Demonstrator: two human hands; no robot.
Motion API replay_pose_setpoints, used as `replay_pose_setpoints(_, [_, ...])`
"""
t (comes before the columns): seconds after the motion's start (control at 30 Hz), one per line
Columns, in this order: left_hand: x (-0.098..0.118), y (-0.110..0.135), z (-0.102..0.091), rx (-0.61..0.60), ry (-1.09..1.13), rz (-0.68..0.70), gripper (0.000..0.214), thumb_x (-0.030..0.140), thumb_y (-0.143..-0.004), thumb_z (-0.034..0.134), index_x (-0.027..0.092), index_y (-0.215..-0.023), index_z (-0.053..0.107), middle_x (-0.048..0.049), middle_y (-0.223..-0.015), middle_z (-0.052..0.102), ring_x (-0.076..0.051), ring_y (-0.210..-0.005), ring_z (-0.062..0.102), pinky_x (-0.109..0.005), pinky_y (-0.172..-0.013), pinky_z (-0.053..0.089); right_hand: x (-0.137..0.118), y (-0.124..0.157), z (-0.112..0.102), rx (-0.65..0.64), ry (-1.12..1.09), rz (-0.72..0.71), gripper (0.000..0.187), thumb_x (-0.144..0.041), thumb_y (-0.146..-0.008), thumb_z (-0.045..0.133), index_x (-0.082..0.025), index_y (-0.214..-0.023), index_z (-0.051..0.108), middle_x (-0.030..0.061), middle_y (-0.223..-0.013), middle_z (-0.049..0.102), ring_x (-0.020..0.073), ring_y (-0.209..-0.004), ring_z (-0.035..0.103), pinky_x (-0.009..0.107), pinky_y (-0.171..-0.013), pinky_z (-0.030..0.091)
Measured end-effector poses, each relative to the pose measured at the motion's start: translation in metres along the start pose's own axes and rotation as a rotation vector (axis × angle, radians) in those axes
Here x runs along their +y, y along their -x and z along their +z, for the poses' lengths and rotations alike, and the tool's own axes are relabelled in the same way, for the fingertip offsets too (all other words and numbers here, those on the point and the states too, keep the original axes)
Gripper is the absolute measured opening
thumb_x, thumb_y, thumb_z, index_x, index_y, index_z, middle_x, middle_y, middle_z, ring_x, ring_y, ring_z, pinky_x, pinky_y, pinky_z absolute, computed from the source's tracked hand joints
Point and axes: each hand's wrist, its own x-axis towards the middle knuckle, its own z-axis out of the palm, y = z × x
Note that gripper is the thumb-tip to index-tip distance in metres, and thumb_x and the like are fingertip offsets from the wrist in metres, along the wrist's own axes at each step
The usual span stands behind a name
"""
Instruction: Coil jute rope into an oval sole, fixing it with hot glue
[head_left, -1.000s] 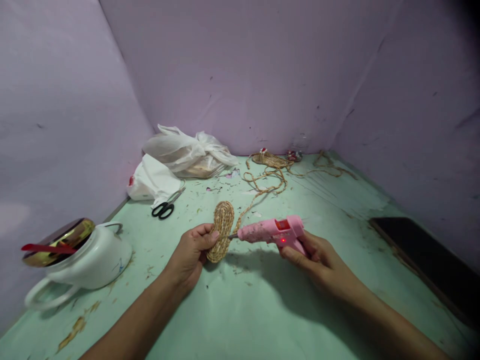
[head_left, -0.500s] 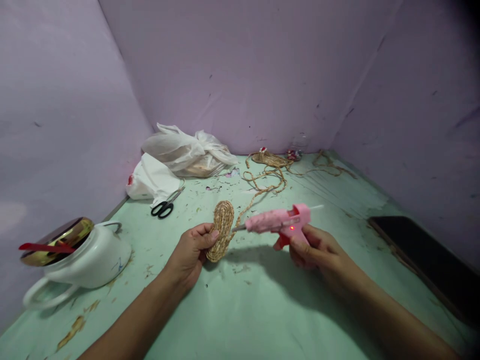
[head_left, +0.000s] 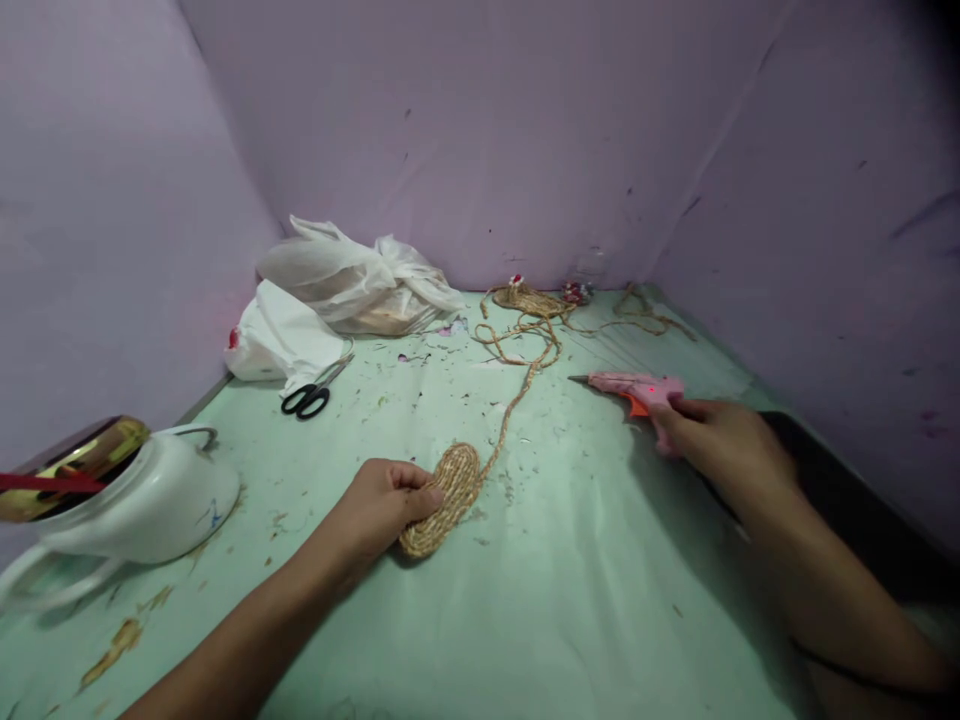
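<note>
My left hand [head_left: 386, 505] pinches a small oval coil of braided straw cord [head_left: 448, 490], tilted against the green table surface [head_left: 525, 620]. A loose tail of the cord [head_left: 517, 395] runs from the coil back toward a pile of cord near the far wall. My right hand [head_left: 720, 440] is out to the right, fingers wrapped round the handle of a pink glue gun [head_left: 637, 388]. The gun lies low over the table with its nozzle pointing left, well away from the coil, and a red light shows on it.
Black-handled scissors [head_left: 311, 392] lie at the back left beside white plastic bags [head_left: 337, 290]. A white pot with a gold lid [head_left: 120, 490] stands at the left edge. A dark flat slab [head_left: 847, 480] lies along the right wall. Purple walls enclose the table.
My right hand has drawn the glue gun away from the coil, to the right and down toward the table. My left hand has lowered the coil onto the surface.
</note>
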Motion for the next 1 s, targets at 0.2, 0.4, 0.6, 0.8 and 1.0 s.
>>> replay_pose_setpoints(0.2, [-0.006, -0.002, -0.005, -0.077, -0.166, 0.100, 0.016, 0.024, -0.062, 0.068, 0.013, -0.051, 0.068, 0.0010, -0.040, 0.047, -0.009, -0.041, 0.032, -0.023, -0.045, 0.020, -0.041, 0.034, 0.026, -0.070, 0.012, -0.574, 0.021, -0.034, -0.085, 0.053, -0.022, -0.094, 0.068, 0.0098, -0.099, 0.070, 0.0277, -0.097, 0.063, 0.043, -0.080, 0.049])
replay_pose_setpoints(0.4, [-0.009, 0.004, -0.007, 0.250, -0.447, 0.463, 0.018, 0.023, -0.061, 0.073, 0.024, -0.078, 0.076, -0.0056, -0.078, 0.065, -0.023, -0.074, 0.054, -0.029, -0.063, 0.036, -0.064, 0.048, 0.073, -0.555, 0.111, -0.978, 0.031, -0.023, -0.090, 0.044, -0.018, -0.117, 0.060, 0.0130, -0.116, 0.066, 0.0266, -0.113, 0.056, 0.048, -0.095, 0.043])
replay_pose_setpoints(0.6, [-0.002, 0.020, -0.002, 0.023, -0.833, 0.447, 0.029, 0.027, -0.063, 0.071, 0.024, -0.092, 0.072, -0.0076, -0.092, 0.061, -0.028, -0.090, 0.053, -0.037, -0.079, 0.039, -0.065, 0.047, 0.068, -0.647, 0.301, -0.953, 0.026, -0.030, -0.090, 0.048, -0.016, -0.104, 0.064, 0.0091, -0.091, 0.071, 0.0241, -0.090, 0.063, 0.054, -0.101, 0.029])
replay_pose_setpoints(0.8, [-0.004, 0.019, 0.004, 0.001, -0.975, 0.434, 0.033, 0.025, -0.071, 0.065, 0.021, -0.103, 0.067, -0.0090, -0.098, 0.059, -0.028, -0.095, 0.050, -0.039, -0.081, 0.039, -0.068, 0.054, 0.062, -0.758, 0.346, -0.989, 0.029, -0.031, -0.093, 0.045, -0.018, -0.080, 0.068, 0.0036, -0.071, 0.066, 0.0178, -0.072, 0.060, 0.046, -0.096, 0.029])
replay_pose_setpoints(1.0, [-0.009, 0.015, 0.001, -0.047, -0.987, 0.529, 0.032, 0.021, -0.073, 0.061, 0.022, -0.105, 0.066, -0.0089, -0.097, 0.061, -0.027, -0.094, 0.052, -0.038, -0.081, 0.040, -0.071, 0.072, 0.046, -0.883, 0.306, -0.934, 0.031, -0.028, -0.093, 0.043, -0.019, -0.076, 0.066, 0.0044, -0.068, 0.067, 0.0174, -0.065, 0.058, 0.037, -0.075, 0.035])
